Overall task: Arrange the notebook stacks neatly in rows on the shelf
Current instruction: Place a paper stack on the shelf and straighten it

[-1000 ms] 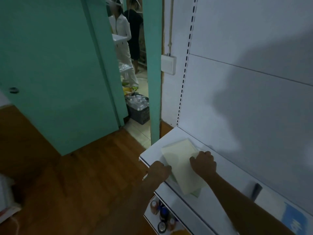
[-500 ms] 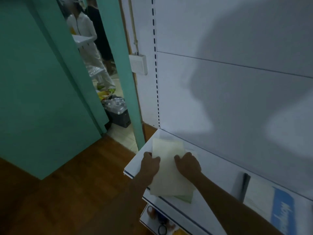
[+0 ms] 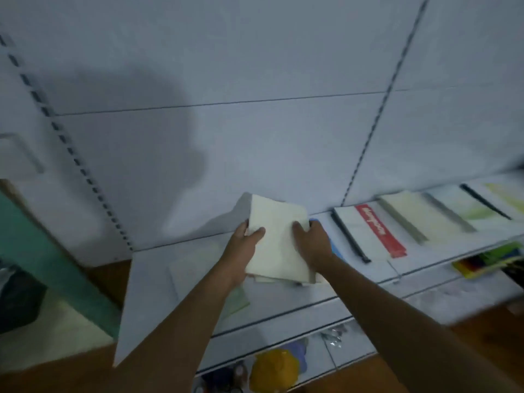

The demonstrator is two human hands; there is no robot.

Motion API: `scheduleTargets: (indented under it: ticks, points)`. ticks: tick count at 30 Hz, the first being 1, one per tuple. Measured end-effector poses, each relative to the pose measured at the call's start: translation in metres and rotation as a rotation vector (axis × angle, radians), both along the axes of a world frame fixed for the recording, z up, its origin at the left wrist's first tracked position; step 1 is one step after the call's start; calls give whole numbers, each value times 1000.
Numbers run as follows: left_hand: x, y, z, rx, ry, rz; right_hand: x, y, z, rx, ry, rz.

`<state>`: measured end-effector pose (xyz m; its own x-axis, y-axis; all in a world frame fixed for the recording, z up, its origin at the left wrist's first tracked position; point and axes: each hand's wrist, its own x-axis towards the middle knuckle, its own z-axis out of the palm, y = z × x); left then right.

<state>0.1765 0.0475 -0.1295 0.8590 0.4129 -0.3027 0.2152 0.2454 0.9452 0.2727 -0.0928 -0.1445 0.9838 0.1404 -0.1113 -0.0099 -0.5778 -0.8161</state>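
Two hands: both are gripping one pale stack of notebooks (image 3: 279, 239), the left hand (image 3: 243, 248) curling round its left edge, the right hand (image 3: 312, 245) clasping its right edge; neither is holding anything else
Stack position: it is sitting between the hands, tilted up toward the back panel (image 3: 255, 154), its near end seeming to rest on the white shelf (image 3: 147, 293); the blur is hiding whether the far end is touching the panel
Long axis: it is running near to far, leaning slightly to the right, so it is not squared with the shelf's front edge
Neighbours: a notebook with a red strip (image 3: 377, 231) is lying just to the right; further right a cream stack (image 3: 408, 215) and green-tinted books (image 3: 470, 211) are forming a row; a faint pale green sheet (image 3: 198, 265) is lying on the shelf to the left, under the left forearm
Key relation: the open spot is lying under the stack, between the green sheet and the red-strip notebook; the right hand is nearer the row, so it is probably the one guiding the edge parallel to that neighbour
Step, as a judgement: the stack is being lowered and straightened
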Motion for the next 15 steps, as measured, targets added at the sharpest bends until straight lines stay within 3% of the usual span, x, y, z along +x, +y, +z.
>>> scheduleTargets:
  ticks: [7, 12, 15]
  points:
    - [38, -181, -1, 215, 96, -488, -41, -206, 30, -59, -137, -447]
    - [32, -326, 19, -9, 83, -812, -93, -358, 43, 74, -183, -827]
    - [14, -401, 28, -84, 89, -1046, -130, -433, 46, 105, -153, -941]
